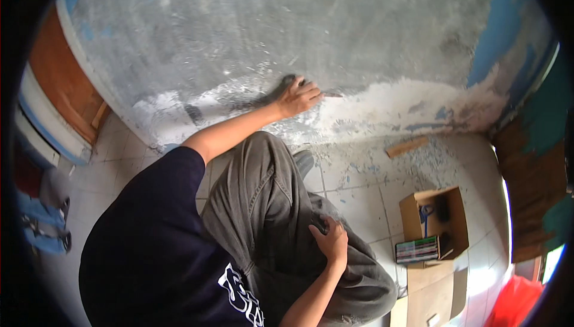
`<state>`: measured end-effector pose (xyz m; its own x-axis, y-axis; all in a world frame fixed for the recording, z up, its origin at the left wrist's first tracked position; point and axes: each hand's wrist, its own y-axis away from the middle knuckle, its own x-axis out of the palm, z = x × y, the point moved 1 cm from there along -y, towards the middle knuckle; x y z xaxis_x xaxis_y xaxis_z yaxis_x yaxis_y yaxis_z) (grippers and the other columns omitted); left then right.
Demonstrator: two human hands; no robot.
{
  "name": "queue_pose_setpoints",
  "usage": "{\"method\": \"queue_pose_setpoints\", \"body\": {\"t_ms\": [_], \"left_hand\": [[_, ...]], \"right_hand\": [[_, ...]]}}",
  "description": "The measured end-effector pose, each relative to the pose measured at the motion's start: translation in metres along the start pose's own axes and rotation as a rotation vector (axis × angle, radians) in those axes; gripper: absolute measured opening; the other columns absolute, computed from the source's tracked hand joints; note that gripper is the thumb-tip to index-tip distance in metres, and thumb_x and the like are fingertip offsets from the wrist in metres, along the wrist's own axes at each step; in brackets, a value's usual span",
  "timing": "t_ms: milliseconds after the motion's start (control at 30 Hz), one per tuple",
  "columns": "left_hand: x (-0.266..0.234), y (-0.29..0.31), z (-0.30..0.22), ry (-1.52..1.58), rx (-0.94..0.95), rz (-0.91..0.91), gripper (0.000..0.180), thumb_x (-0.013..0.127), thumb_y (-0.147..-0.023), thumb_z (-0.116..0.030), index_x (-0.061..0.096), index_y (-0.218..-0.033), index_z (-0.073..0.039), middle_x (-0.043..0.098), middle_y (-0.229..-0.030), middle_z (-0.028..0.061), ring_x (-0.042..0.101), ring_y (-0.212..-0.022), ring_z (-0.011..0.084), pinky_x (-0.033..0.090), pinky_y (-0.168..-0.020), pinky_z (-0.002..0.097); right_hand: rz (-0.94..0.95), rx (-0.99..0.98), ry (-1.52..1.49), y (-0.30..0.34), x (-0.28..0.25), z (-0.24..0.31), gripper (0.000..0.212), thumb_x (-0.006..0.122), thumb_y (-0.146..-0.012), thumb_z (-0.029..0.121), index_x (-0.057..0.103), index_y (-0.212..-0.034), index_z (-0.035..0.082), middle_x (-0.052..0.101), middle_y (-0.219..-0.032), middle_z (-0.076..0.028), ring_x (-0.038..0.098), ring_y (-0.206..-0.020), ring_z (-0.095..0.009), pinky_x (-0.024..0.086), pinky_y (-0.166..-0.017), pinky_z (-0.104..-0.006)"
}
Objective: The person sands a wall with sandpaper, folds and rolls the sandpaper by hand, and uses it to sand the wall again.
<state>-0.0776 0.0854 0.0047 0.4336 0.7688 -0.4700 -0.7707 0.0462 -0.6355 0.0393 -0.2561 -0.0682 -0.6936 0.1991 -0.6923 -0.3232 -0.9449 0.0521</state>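
Observation:
My left hand (pixel 299 97) is closed around a thin, flat tool like a scraper (pixel 333 95), whose brownish end sticks out to the right of my fingers. Most of the tool is hidden in my grip. The hand is up against the wall (pixel 371 34), where grey plaster meets a patchy white band with flaked paint. A dark smudge or shadow lies just above my fingers. On my bent leg in grey trousers rests my right hand (pixel 332 242), fingers loosely apart and holding nothing.
Paint flakes (pixel 359 168) litter the tiled floor, with a wooden strip (pixel 408 147) among them. An open cardboard box (pixel 460 231) at right holds a blue-handled tool (pixel 425 219) and stacked flat cases (pixel 417 250). A red bag (pixel 517 303) is at lower right; a brown door (pixel 63 67) is at left.

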Motion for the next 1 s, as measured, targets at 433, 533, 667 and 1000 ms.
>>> {"method": "queue_pose_setpoints", "body": {"t_ms": [433,533,667,1000], "left_hand": [[0.033,-0.067,-0.03,0.06,0.062,0.014,0.017,0.058,-0.075,-0.012,0.064,-0.091,-0.013,0.057,-0.087,-0.003,0.049,-0.088,0.0127,0.036,-0.079,0.0353],[-0.014,0.005,-0.003,0.103,-0.048,0.034,0.024,0.06,-0.075,-0.011,0.066,-0.098,-0.016,0.055,-0.082,-0.0028,0.05,-0.087,0.0117,0.034,-0.081,0.0353],[-0.009,0.009,-0.004,0.084,-0.013,-0.013,0.024,0.06,-0.074,-0.009,0.066,-0.096,-0.015,0.054,-0.078,-0.0028,0.051,-0.082,0.0119,0.034,-0.08,0.035],[0.046,-0.077,-0.05,0.116,-0.03,-0.07,0.01,0.057,-0.071,-0.01,0.056,-0.062,-0.011,0.05,-0.07,-0.0017,0.048,-0.081,0.0126,0.038,-0.077,0.0341]], "right_hand": [[-0.021,0.075,-0.17,0.009,-0.006,-0.008,0.036,0.071,-0.068,0.026,0.062,-0.097,0.005,0.061,-0.091,-0.016,0.058,-0.081,-0.029,0.047,-0.074,-0.0364],[-0.019,0.04,-0.082,0.01,-0.006,-0.002,0.034,0.07,-0.068,0.025,0.063,-0.094,0.005,0.061,-0.091,-0.016,0.059,-0.084,-0.031,0.047,-0.075,-0.0376],[-0.021,0.043,-0.037,0.006,-0.005,0.002,0.032,0.07,-0.068,0.024,0.064,-0.093,0.005,0.062,-0.089,-0.015,0.059,-0.083,-0.031,0.047,-0.075,-0.0379],[0.015,0.07,-0.065,0.008,-0.005,0.001,0.028,0.07,-0.07,0.024,0.066,-0.09,0.005,0.062,-0.085,-0.013,0.062,-0.075,-0.024,0.048,-0.069,-0.0331]]}}
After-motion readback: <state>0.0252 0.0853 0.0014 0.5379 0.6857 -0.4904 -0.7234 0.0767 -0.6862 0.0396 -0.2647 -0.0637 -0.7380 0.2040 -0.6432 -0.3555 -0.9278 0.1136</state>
